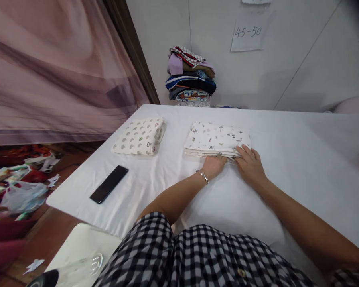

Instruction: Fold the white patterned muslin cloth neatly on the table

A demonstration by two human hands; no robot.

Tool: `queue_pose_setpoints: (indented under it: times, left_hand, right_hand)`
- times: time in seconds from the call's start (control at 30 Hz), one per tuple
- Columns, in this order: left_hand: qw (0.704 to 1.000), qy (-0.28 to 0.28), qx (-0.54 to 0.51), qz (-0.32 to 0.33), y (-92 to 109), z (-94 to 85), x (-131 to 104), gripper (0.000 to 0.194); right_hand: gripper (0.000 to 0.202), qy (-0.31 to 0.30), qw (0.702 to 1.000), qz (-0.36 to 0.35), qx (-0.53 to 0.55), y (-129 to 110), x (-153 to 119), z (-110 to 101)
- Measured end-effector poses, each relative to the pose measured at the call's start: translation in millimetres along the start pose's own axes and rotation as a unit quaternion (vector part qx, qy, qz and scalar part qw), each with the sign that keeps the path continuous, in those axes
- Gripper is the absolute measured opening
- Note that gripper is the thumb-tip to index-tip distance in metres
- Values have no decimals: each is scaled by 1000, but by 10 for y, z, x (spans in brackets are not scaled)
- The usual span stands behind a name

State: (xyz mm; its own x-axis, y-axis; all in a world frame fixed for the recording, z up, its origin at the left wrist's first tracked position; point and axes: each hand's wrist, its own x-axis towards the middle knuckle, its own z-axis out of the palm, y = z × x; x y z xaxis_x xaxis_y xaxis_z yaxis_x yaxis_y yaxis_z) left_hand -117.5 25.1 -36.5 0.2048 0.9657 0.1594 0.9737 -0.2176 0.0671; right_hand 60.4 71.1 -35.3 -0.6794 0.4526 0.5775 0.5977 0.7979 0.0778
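Observation:
A folded white cloth [217,136] with small dark printed figures lies on the white-covered table in front of me, its layered edge toward me. My left hand [214,166], with a silver bracelet at the wrist, grips the near edge of this cloth; its fingers are partly hidden by the layers. Over the near right corner lies my right hand [250,164], fingers stretched and slightly apart, touching the top. Farther left rests a second folded cloth [137,137], cream with a grey-green and red print, apart from both hands.
A black phone [109,184] lies on the table [173,175] at the left. Behind the table, a stack of folded clothes [191,77] stands against the wall. A pink curtain [56,71] hangs left, with plastic bags [24,195] below. A clear container [80,269] is at bottom left.

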Motion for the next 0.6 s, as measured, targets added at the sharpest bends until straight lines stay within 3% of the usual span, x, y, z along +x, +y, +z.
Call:
queue_pose_setpoints:
  times: [0.2,0.33,0.6]
  left_hand:
    - [999,-38,18,9,34,-48,50,21]
    - [999,2,31,42,11,-35,-1,24]
    - [998,47,33,23,-14,65,-56,25]
  right_hand:
    - [21,-41,999,1,-10,0,-5,13]
    - [23,-40,999,13,-11,4,-7,11]
    - [23,-66,998,8,3,-22,-7,6]
